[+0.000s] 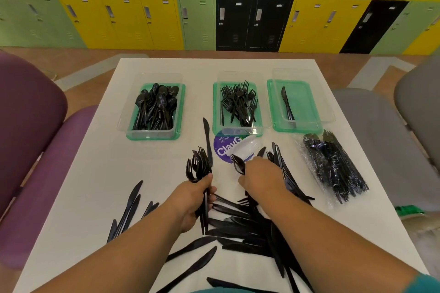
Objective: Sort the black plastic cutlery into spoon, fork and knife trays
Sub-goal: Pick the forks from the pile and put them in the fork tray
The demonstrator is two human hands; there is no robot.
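Spoon tray [152,134]: it is seen at the far left of the desk [100,173], and it is filled with many spoons.
Fork tray [217,112]: it is placed in the middle, and many forks are piled in it.
Knife tray [307,102]: it is placed on the right, and only one knife is seen in it.
Done: the spoons look sorted, and most forks too, as far as can be judged.
Left: many knives [240,231] are spread on the near desk, with a few forks mixed in. One knife [206,138] is laid alone near the fork tray. A wrapped pack [333,169] is left unopened at the right.
Left hand [192,200]: a bunch of forks [198,164] is gripped by curled fingers, with the prongs pointed up and away.
Right hand [259,176]: one fork [238,164] is pinched at the far edge of the pile, and the fingers are mostly hidden by the back of the hand.
Next: the held forks are likely meant for the middle tray, which is well apart from both hands.
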